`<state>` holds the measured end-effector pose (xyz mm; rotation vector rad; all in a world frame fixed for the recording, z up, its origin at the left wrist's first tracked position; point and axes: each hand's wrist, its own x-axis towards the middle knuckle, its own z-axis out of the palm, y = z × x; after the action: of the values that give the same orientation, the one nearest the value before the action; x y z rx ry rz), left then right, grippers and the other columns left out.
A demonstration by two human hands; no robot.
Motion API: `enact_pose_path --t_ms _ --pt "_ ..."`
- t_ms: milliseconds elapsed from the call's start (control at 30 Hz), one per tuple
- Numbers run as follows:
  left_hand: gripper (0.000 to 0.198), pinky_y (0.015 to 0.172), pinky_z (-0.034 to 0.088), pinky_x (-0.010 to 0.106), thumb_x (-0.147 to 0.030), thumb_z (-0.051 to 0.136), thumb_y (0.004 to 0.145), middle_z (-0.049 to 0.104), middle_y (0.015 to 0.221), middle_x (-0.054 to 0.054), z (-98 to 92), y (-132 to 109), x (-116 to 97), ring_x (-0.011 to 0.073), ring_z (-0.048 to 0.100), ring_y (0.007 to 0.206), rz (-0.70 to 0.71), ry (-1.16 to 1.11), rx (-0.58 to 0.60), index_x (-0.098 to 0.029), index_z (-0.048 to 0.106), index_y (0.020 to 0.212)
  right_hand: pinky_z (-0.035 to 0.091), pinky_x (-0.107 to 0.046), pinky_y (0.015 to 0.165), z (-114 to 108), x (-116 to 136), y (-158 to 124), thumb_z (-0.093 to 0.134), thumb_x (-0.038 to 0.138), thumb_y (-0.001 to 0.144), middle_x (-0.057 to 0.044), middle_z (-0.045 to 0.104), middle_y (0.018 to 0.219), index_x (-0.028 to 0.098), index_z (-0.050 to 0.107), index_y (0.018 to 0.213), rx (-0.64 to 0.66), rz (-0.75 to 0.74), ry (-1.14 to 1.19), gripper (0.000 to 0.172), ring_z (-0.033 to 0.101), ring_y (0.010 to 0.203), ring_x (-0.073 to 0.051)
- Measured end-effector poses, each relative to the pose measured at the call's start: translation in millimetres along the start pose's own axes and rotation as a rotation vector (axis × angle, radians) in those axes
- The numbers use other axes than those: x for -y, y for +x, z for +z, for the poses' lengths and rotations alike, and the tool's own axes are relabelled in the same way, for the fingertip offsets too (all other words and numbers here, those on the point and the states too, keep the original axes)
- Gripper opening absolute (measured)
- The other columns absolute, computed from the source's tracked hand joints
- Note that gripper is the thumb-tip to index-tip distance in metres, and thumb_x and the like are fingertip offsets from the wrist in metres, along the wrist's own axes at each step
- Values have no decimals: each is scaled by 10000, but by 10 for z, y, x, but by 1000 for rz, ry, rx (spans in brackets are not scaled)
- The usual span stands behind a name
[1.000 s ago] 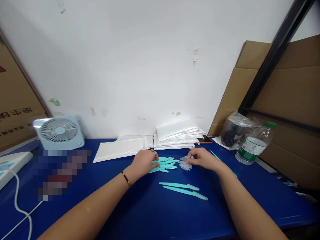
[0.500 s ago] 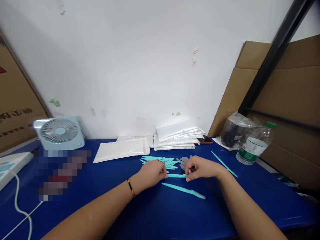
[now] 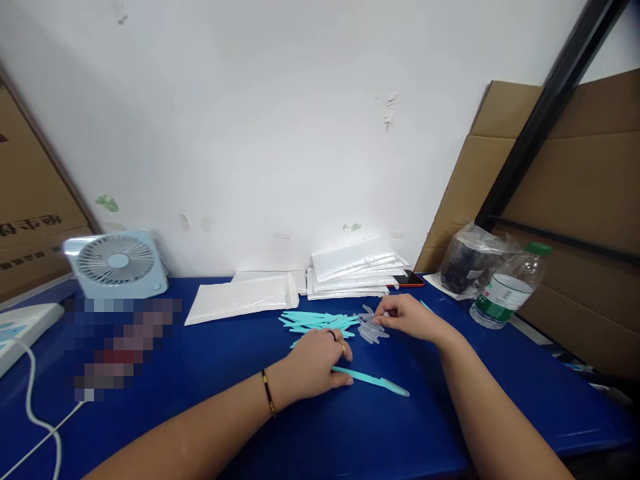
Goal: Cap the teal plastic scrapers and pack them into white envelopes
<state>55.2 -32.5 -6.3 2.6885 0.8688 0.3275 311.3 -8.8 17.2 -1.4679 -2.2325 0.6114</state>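
My left hand point(image 3: 320, 363) lies low over the table, its thumb and fingers apart around the handle end of a teal eyebrow razor point(image 3: 373, 379). That razor has a clear cap on its blade end and rests on the blue table. Just beyond the hand is a loose pile of teal eyebrow razors point(image 3: 313, 320), partly covered by it. My right hand point(image 3: 407, 317) is pinched closed at a small heap of clear caps point(image 3: 371, 331), with a clear cap at its fingertips. Another teal razor point(image 3: 426, 305) shows only its tip behind the right wrist.
White padded envelopes point(image 3: 353, 275) are stacked by the wall, with a single envelope point(image 3: 245, 300) to their left and a phone point(image 3: 411, 279) behind. A fan point(image 3: 117, 263) and a power strip point(image 3: 30, 327) stand left; a water bottle point(image 3: 507, 290) and a bagged dark object point(image 3: 463, 267) stand right.
My hands have parted: the right moved back to the clear caps, and the left opened and came down over the nearest capped razor. The razor between the hands is no longer visible there.
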Motion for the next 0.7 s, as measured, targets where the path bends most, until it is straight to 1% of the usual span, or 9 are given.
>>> enact_pose_path --t_ms 67,100,167,233,300,367,500,600,700 --pt "172 792 402 277 -366 613 764 611 922 16 79 -4 -56 176 561 867 -13 -28 19 -225 615 862 361 -232 532 -8 27 -19 578 448 762 -28 607 660 145 668 742 47 -22 51 317 504 594 -128" --pt "128 775 403 270 -335 586 787 612 894 14 89 -4 -52 169 560 848 -38 -50 8 -216 604 832 363 -231 532 -12 45 -27 579 451 763 -26 601 654 141 664 739 71 -33 82 322 502 593 -126" --pt "102 724 406 252 -293 521 825 611 847 11 47 -4 5 152 557 797 -115 -116 -49 -202 567 818 373 -230 532 -14 95 -38 561 464 779 -21 592 647 139 659 757 112 -53 163 341 502 585 -122" --pt "105 659 406 233 -273 452 852 604 783 2 -48 -13 92 133 555 728 -213 -223 -103 -194 520 840 390 -231 534 2 162 -42 537 475 799 -26 602 675 143 663 851 116 -63 259 359 518 586 -121" --pt "115 612 403 219 -280 411 864 596 734 -10 -149 -39 166 120 555 671 -290 -348 -114 -191 481 849 408 -232 538 48 229 -38 574 467 781 -36 620 725 156 649 990 78 -74 336 383 543 603 -125" --pt "120 591 403 213 -299 411 856 599 733 -14 -218 -77 215 115 558 654 -322 -451 -102 -191 462 845 425 -235 541 114 273 -24 635 443 741 -44 636 750 163 643 1046 48 -105 388 414 563 614 -131" --pt "144 577 394 217 -338 432 835 605 753 -15 -251 -153 300 116 535 644 -318 -530 -124 -198 464 835 452 -253 550 203 234 18 650 420 733 -65 661 755 149 701 928 -13 -169 423 338 587 608 -141" --pt "166 531 364 221 -361 420 834 594 740 -19 -269 -178 387 114 485 593 -355 -530 -171 -204 470 846 447 -247 527 165 109 47 655 419 731 -56 658 682 142 695 939 -142 -107 458 349 591 586 -145" --pt "269 580 384 242 -416 358 860 588 754 -3 -301 -174 436 130 499 637 -377 -481 -233 -197 512 833 442 -238 510 126 -4 79 632 437 747 -34 638 602 138 686 889 -253 -21 504 335 581 536 -134"
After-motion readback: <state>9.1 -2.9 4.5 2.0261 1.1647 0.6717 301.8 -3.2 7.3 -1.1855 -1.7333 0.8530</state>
